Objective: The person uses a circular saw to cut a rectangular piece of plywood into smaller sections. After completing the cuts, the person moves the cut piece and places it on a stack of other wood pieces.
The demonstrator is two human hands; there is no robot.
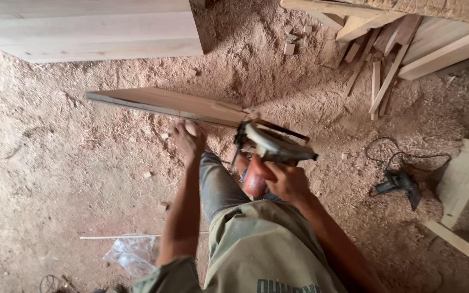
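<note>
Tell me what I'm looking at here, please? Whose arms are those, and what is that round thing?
The camera sits on a person's head and looks straight down, so you see their own arms and legs from above. There is no robot, only two bare hands. The right hand grips the red handle of a saw; the round thing is the guard over its blade. The left hand reaches down beside a long plank, which lies on the floor. Whether it presses on the plank is hard to tell. The floor is covered in sawdust. Wood scraps are piled at the top right, another tool with a cord lies at the right, and a plastic bag sits near the bottom.
</note>
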